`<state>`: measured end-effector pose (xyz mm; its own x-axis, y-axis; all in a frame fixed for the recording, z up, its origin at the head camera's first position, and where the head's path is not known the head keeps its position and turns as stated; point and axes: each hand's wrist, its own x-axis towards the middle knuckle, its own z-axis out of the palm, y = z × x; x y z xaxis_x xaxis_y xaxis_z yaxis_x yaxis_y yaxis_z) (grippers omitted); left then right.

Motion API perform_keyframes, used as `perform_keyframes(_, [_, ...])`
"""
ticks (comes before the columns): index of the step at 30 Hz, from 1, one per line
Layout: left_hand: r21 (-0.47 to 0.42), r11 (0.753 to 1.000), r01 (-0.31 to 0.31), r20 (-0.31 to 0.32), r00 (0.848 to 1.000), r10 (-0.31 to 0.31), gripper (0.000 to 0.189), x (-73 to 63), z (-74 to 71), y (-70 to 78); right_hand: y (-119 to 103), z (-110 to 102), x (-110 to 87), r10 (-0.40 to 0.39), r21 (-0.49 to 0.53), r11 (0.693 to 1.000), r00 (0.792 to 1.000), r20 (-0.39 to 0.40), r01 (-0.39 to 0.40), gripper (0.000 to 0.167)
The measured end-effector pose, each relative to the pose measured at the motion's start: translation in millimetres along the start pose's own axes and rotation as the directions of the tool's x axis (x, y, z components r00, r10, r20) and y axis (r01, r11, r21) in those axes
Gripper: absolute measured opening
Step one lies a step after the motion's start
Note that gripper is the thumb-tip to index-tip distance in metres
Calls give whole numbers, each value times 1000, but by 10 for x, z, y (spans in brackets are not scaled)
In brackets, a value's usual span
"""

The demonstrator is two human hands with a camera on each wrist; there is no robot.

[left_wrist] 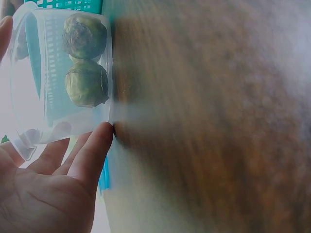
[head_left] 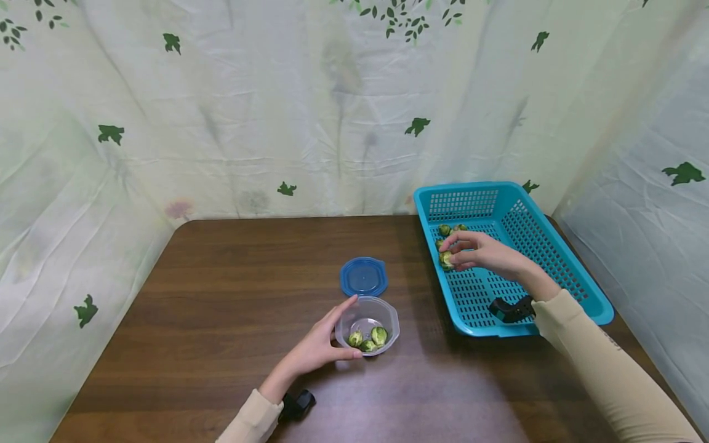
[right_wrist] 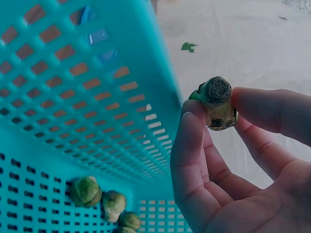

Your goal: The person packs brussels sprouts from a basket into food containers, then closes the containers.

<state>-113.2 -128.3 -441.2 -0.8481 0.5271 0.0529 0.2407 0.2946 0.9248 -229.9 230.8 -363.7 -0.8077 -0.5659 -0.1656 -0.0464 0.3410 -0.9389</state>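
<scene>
My left hand (head_left: 316, 344) holds a small clear plastic container (head_left: 368, 311) on the table, with fingers along one side and the thumb on the near side. Inside it lie three Brussels sprouts (head_left: 379, 336); two show through its wall in the left wrist view. My right hand (head_left: 493, 253) is over the left part of a blue perforated basket (head_left: 482, 292). Between thumb and fingertips it pinches a Brussels sprout (right_wrist: 221, 104), cut stem end facing the right wrist camera. Several more sprouts (right_wrist: 114, 205) lie on the basket's floor.
Behind the container, a blue lid (head_left: 363, 277) lies flat on the brown wooden table (head_left: 249, 295). The basket stands at the table's right side. Pale cloth curtains (head_left: 249, 111) with green leaf patterns surround the table at the back and sides.
</scene>
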Motion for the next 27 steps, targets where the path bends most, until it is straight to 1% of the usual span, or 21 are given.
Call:
perform_keyframes(2, [2, 1000, 5, 3, 1000, -5, 91, -10, -10, 71, -21, 23, 3, -10, -2, 1000, 1000, 5, 10, 27])
perform_keyframes(5, [0, 1000, 10, 2, 1000, -10, 91, -15, -12, 100, -42, 60, 11, -20, -14, 1000, 1000, 11, 20, 26])
perform_keyframes(12, [-3, 1000, 0, -4, 1000, 0, 91, -17, -8, 87, -88, 151, 36, -37, -37, 999, 998, 43, 39, 26])
perform_keyframes(20, [4, 1000, -1, 0, 1000, 1, 91, -19, -17, 86, -173, 316, 72, -11, -38, 999, 998, 67, 14, 27])
perform_keyframes(27, [-3, 1000, -1, 4, 1000, 1, 91, -21, -24, 84, -243, 503, 133, -38, -15, 999, 989, 145, 41, 27])
